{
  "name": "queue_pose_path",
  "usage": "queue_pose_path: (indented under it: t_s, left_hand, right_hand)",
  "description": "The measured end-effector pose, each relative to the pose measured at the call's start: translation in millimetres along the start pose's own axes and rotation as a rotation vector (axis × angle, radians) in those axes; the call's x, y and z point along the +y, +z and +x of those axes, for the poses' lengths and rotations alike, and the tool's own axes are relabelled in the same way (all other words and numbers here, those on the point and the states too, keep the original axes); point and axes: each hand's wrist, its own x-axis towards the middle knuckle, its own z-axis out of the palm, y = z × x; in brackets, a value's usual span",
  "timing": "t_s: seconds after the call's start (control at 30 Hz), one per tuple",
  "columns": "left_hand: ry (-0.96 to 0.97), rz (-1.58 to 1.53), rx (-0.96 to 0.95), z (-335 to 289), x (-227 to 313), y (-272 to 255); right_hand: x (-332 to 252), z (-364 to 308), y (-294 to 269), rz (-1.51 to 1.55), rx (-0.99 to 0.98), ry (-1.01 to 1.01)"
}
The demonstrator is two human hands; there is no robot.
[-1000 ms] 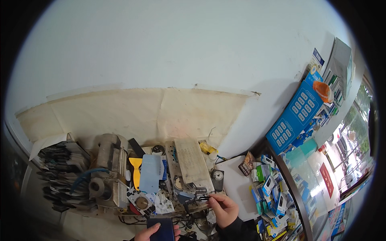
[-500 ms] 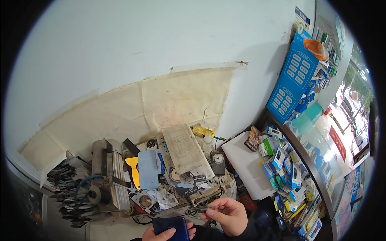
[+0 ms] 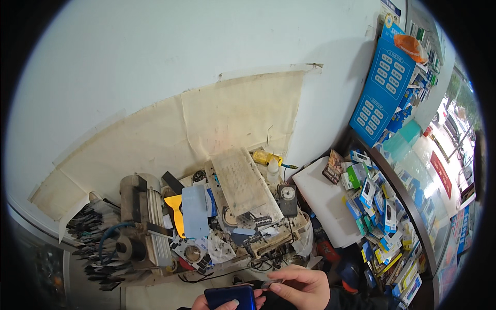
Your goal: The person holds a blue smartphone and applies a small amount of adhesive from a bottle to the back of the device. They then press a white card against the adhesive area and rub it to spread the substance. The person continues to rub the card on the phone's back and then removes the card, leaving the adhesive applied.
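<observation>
At the bottom edge, a dark blue phone (image 3: 227, 296) lies in my left hand (image 3: 199, 304), its thumb across the near part and fingertips showing past the right side. My right hand (image 3: 306, 290) pinches a small thin greyish piece (image 3: 269, 283) between thumb and fingertips. That piece is too small to name and sits just beside the phone's upper right corner; whether they touch I cannot tell. Beyond both hands stands a cluttered workbench with a worn flat metal plate (image 3: 240, 181) on a machine, a yellow scraper (image 3: 177, 214) and a blue-grey flat sheet (image 3: 195, 212).
A grey motor-like machine (image 3: 139, 222) fills the bench's left, beside stacked dark thin sheets (image 3: 95, 243). A dial box (image 3: 287, 200) and yellow-handled tool (image 3: 266, 157) lie at the back. Right are a white board (image 3: 323, 204), piled small boxes (image 3: 385, 227) and a glass counter (image 3: 439, 227).
The whole view has shifted a little. My right hand's fingertips, with the small piece, have come closer to the phone's upper right corner. My left hand still holds the phone.
</observation>
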Motion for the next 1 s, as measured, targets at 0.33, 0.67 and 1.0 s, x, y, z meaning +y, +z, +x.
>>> queue_pose_path:
  t_s: [0.33, 0.67, 1.0]
  left_hand:
    - [0.251, -0.076, 0.305, 2.6, -44.3, 9.6]
    - [0.262, -0.113, 0.431, 11.6, -58.1, 10.8]
    - [0.144, 0.080, 0.332, 9.8, -44.0, -1.4]
  right_hand:
    - [-18.0, -1.8, 9.8, -0.148, -0.036, -0.115]
    - [-14.8, 0.0, 11.9, -0.312, -0.015, -0.281]
    - [-15.9, 3.7, 8.4, -0.463, -0.036, -0.452]
